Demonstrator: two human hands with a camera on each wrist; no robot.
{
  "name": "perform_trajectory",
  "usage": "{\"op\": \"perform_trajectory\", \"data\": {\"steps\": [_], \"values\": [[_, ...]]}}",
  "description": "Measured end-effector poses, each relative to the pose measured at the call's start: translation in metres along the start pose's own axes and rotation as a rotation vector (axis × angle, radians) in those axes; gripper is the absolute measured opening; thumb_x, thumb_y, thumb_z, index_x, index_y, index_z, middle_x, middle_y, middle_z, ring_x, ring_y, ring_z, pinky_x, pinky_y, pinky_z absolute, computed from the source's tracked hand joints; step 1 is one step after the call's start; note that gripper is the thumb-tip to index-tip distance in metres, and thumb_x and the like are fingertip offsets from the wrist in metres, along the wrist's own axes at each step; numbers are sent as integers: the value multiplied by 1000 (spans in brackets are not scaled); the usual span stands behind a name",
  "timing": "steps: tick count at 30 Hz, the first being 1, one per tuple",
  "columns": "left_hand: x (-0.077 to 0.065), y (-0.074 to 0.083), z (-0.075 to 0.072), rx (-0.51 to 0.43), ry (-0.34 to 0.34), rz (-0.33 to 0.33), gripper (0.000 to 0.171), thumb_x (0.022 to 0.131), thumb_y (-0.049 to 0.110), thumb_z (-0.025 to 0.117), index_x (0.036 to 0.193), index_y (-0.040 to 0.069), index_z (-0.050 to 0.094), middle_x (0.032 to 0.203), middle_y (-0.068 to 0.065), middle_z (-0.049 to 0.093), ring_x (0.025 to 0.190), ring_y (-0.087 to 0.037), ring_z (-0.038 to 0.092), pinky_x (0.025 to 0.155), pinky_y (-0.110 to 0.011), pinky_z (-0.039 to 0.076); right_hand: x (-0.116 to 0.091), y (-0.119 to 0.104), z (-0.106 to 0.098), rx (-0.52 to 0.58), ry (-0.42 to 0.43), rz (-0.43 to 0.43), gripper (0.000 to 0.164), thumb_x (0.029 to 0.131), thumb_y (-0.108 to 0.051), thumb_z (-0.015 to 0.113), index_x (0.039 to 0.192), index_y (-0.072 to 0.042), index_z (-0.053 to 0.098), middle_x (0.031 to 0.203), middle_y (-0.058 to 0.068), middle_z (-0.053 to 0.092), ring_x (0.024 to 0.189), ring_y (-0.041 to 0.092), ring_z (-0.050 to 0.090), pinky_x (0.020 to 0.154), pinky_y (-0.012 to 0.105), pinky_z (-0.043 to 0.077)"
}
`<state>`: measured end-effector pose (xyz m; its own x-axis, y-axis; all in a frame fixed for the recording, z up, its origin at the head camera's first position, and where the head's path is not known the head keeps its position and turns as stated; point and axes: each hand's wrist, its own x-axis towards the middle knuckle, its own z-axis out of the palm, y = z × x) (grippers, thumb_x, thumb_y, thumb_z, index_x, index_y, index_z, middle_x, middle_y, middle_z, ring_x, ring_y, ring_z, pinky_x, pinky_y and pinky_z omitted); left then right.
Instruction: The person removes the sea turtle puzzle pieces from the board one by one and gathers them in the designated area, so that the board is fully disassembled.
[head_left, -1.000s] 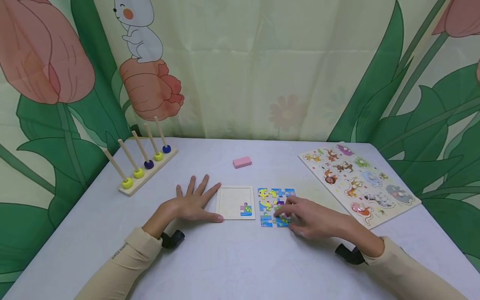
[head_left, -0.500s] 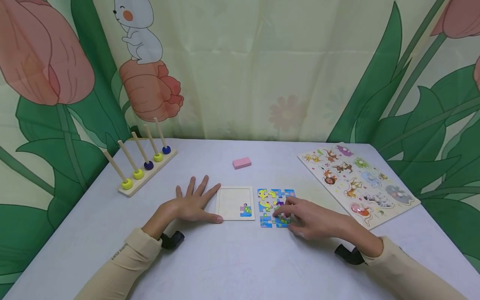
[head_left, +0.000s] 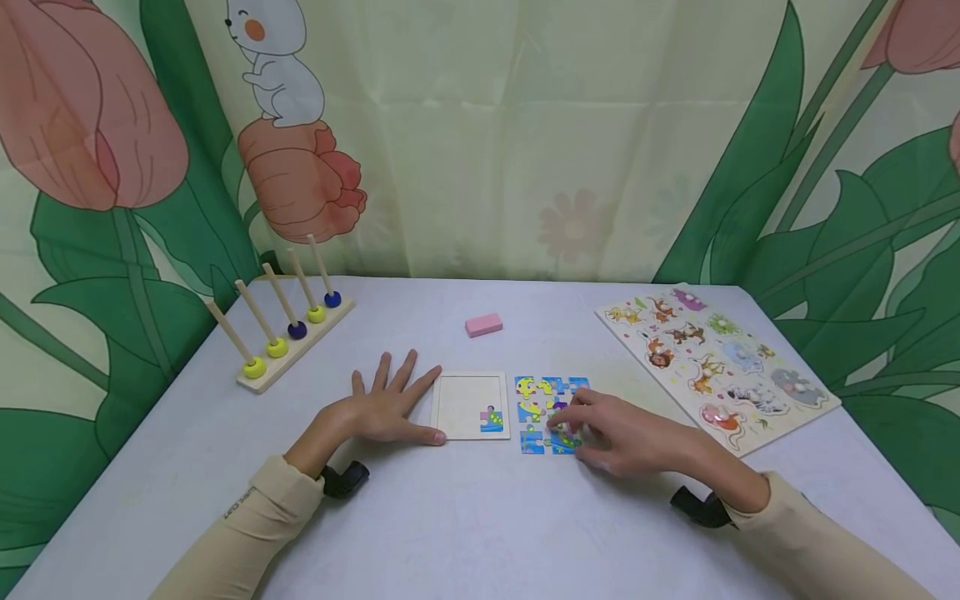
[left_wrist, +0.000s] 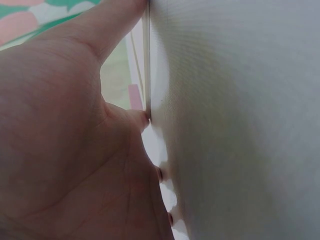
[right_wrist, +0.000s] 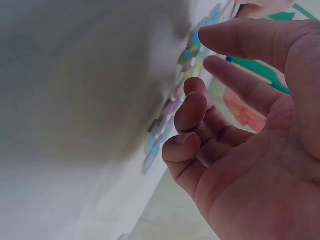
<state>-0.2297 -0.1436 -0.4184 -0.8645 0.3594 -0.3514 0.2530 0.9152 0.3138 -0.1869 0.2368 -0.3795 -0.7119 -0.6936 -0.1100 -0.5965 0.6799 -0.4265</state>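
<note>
My left hand (head_left: 384, 410) lies with spread fingers at the left side of a white square puzzle frame (head_left: 459, 408). Its thumb and index fingertips touch the frame's edge (left_wrist: 147, 60). One colourful jigsaw piece (head_left: 492, 421) sits in the frame's lower right corner. Right of the frame, several blue and yellow jigsaw pieces (head_left: 529, 408) lie in rows on the table. Over their right side is my right hand (head_left: 622, 435), index finger and thumb apart, the other fingers loosely bent. Nothing shows between those fingers in the right wrist view, where the pieces (right_wrist: 190, 52) lie beside the fingertips.
A pink block (head_left: 483, 325) lies behind the frame on the white table (head_left: 465, 525). At the back left stands a wooden peg stand (head_left: 300, 348) with yellow and blue beads. An animal puzzle board (head_left: 720, 367) lies at the right. A printed curtain (head_left: 480, 167) hangs behind.
My right index finger has shifted very slightly over the jigsaw pieces. The left hand, the frame and the piece in it stay where they were.
</note>
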Motion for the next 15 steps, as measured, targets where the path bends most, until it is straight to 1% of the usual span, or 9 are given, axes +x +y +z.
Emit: {"op": "perform_trajectory", "data": {"steps": [3, 6, 10, 12, 15], "values": [[0, -1, 0, 2, -1, 1, 118, 80, 84, 67, 171, 34, 12, 179, -11, -17, 161, -50, -26, 116, -87, -11, 5, -4, 0, 9, 30, -20, 39, 97, -9, 71, 133, -22, 71, 109, -3, 60, 90, 12, 51, 76, 21, 45], [0, -1, -1, 2, -6, -2, 118, 80, 84, 66, 171, 34, 11, 179, -11, -18, 161, -50, -27, 116, -87, -12, 16, -9, 1, 19, 49, -23, 35, 99, -9, 68, 132, -19, 72, 111, -2, 62, 89, 12, 53, 76, 22, 46], [1, -1, -1, 2, -10, -5, 118, 80, 84, 66, 171, 35, 10, 179, -10, -19, 161, -49, -27, 116, -87, -12, 34, -18, 2, 22, 43, -7, 31, 100, -17, 71, 131, -18, 72, 115, -1, 63, 89, 13, 55, 78, 22, 48], [1, -1, -1, 3, -10, -7, 118, 80, 85, 66, 171, 35, 10, 179, -10, -19, 161, -49, -27, 116, -87, -12, 45, -21, 3, 14, 40, -15, 31, 100, -18, 72, 131, -17, 72, 116, 0, 63, 90, 14, 56, 78, 24, 49], [2, 0, 0, 5, -9, -9, 118, 80, 86, 66, 171, 35, 11, 179, -10, -19, 161, -49, -27, 116, -87, -12, 59, -28, 5, 1, 32, -23, 33, 100, -20, 73, 132, -16, 73, 119, 1, 65, 96, 14, 59, 85, 26, 53]]}}
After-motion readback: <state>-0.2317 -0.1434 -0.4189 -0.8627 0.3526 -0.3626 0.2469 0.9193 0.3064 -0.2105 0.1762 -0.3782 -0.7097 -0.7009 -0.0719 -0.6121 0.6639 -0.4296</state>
